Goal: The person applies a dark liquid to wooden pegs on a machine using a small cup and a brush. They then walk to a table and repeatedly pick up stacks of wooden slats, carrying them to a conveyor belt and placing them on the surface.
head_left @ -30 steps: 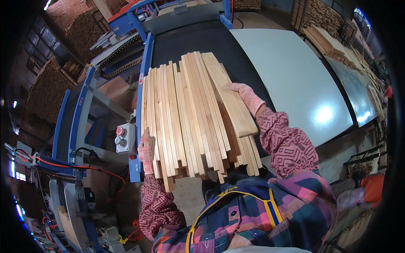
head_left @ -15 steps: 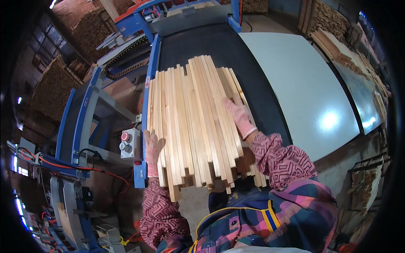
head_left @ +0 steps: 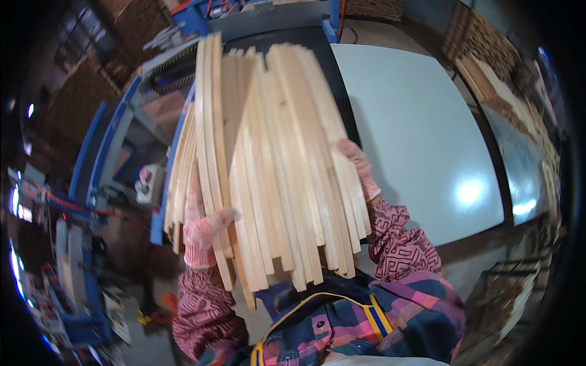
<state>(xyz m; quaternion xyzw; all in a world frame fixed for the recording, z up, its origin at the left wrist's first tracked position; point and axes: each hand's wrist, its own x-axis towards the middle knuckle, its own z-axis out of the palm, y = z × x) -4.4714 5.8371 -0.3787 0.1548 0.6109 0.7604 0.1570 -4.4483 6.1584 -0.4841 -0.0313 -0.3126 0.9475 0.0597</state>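
A wide bundle of pale wooden strips (head_left: 274,165) is squeezed between my two hands, raised above the black conveyor belt (head_left: 305,40). My left hand (head_left: 204,238), in a pinkish knitted glove, grips the bundle's left side with its thumb over the top; some of its fingers are hidden by the wood. At the left edge of the bundle, a few strips stand higher than the others. My right hand (head_left: 359,168), gloved alike, presses along the right side, its fingertips partly out of sight. More strips (head_left: 181,177) lie lower down, left of my left hand.
Right of the belt is a glossy pale tabletop (head_left: 421,140). A grey control box with a red button (head_left: 148,183) sits left of the wood, near blue machine frames (head_left: 110,146). Stacked timber (head_left: 488,55) stands at the far right.
The bundle has risen off the belt toward me, held by both hands. My left thumb has come over the strips, and some strips at the left have separated and stay lower.
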